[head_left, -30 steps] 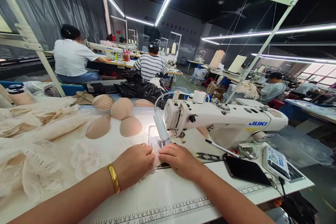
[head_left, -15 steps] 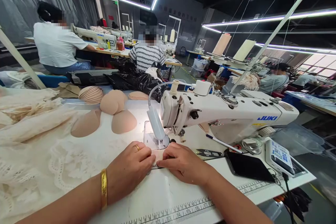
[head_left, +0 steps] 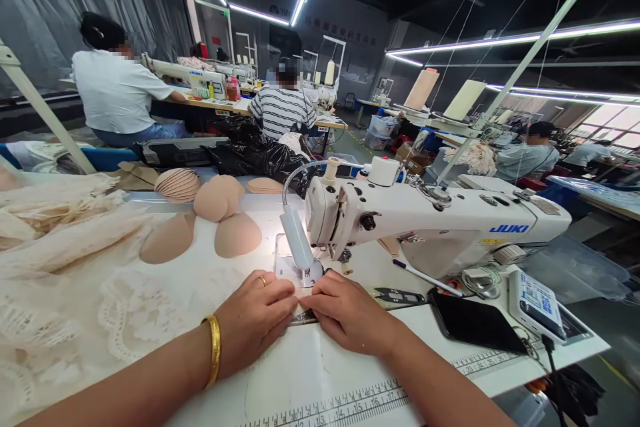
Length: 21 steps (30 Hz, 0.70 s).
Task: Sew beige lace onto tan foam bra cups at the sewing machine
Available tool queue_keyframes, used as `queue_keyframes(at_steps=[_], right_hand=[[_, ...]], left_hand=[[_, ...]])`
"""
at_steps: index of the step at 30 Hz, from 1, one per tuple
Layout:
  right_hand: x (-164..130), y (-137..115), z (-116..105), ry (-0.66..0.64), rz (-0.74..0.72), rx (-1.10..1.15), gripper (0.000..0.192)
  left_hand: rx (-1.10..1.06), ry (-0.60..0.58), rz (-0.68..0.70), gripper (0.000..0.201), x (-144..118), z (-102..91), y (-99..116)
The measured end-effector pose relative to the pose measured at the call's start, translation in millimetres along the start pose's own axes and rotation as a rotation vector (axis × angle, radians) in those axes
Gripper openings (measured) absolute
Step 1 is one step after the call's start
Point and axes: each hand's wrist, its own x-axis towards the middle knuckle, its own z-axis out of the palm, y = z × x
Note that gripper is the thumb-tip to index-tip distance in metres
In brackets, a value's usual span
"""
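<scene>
My left hand (head_left: 255,317), with a gold ring and bangle, and my right hand (head_left: 347,313) lie side by side on the white table, fingertips pressing a small pale fabric piece (head_left: 300,310) just in front of the needle area of the white JUKI sewing machine (head_left: 430,220). The piece is mostly hidden under my fingers. The machine's gooseneck lamp (head_left: 299,240) shines on the spot. Cream lace fabric (head_left: 75,293) spreads to the left of my left arm.
Beige foam cups (head_left: 220,213) lie behind the lace. Right of my hands are thread snips (head_left: 397,295), a pen (head_left: 425,275), a black phone (head_left: 473,325) and a control panel (head_left: 543,303). A printed ruler (head_left: 350,403) runs along the table's front edge. Other people sit at machines behind.
Both hands have slid slightly toward me and closer together on the piece; the camera view shifted a little. Nothing was picked up or let go.
</scene>
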Motion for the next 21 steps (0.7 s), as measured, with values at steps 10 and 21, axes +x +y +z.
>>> queue_keyframes(at_steps=[10,21], right_hand=[[-0.9,8.3,7.9,0.035,0.118,-0.084,0.033],[1.7,11.3,13.5,0.062,0.197,-0.168,0.038]], left_hand=[[0.047,-0.018,0.074,0.022,19.1,6.0,-22.2],[0.154,-0.014,0.067,0.023,29.7,5.3,-33.5]])
